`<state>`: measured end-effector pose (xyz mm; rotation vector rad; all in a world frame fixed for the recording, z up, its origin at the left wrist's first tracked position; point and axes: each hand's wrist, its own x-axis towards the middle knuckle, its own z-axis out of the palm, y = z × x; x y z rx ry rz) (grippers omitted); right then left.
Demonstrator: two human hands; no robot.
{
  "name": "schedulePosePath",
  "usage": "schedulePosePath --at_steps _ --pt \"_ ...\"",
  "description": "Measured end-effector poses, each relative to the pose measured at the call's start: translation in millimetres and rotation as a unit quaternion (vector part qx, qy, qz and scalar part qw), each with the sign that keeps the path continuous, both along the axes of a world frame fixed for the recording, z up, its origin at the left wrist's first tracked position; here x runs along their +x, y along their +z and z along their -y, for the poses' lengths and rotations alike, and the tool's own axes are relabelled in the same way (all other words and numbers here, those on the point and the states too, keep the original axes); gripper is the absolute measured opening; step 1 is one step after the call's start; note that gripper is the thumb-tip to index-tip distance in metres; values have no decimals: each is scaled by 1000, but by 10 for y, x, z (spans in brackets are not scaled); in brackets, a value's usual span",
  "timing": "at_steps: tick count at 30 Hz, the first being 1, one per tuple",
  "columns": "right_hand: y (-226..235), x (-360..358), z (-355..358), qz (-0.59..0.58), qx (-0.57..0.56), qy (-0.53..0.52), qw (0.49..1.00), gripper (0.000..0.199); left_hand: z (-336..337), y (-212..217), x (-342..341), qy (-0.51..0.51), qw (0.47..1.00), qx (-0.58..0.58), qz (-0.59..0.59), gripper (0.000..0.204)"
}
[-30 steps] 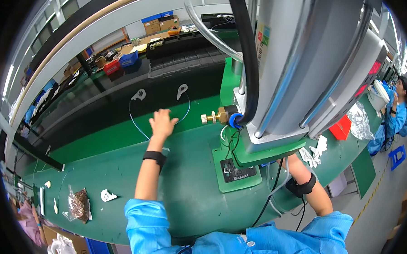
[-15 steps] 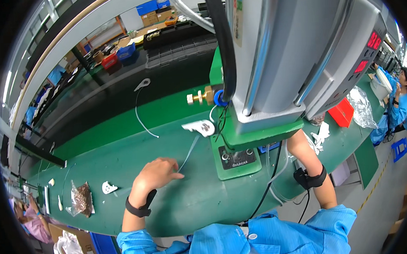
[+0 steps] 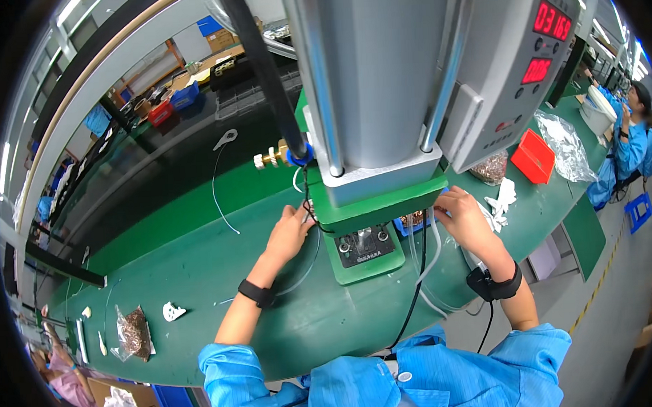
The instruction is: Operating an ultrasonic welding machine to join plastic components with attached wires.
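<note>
My left hand (image 3: 287, 233) reaches to the left side of a green and grey bench press (image 3: 384, 194). Its fingers close on a white plastic part (image 3: 311, 206), mostly hidden by the hand and the press; a thin pale cable (image 3: 315, 258) trails from there over the table. On the press's right, my right hand (image 3: 463, 216) has its fingers bent together beside a blue bin (image 3: 403, 226) of small copper-coloured pieces. Whatever the right fingertips hold is too small to make out. Under the press head, a dark fixture plate (image 3: 366, 247) sits on the green base.
Left on the green table (image 3: 208, 339) lie a bag of small brown parts (image 3: 135, 334) and a white plastic piece (image 3: 173, 311). Another white piece with a cable (image 3: 225, 139) lies beyond. A red bin (image 3: 533, 158) and clear plastic bag (image 3: 567, 148) stand right; a co-worker (image 3: 633, 146) sits far right.
My left hand has moved forward and right, onto the white plastic part beside the press. My right hand, formerly hidden behind the press head, now shows beside the blue bin. The view has shifted.
</note>
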<state>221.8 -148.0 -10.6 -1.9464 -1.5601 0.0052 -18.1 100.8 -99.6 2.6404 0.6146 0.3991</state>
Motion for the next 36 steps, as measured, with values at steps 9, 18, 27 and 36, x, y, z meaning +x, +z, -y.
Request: schedulePosePath --at_steps 9,18,27,36 --pt "464 -116 6 -182 7 -21 983 17 323 727 -335 66 992 -40 98 39" --pt "550 -316 -99 -174 27 34 984 15 963 1143 -18 -80 952 -271 115 29" --pt "563 -333 -134 -186 34 90 978 14 995 1149 155 -75 978 -172 91 37" --pt "264 -390 -494 -129 21 193 973 28 885 1225 216 -48 979 -196 -14 40"
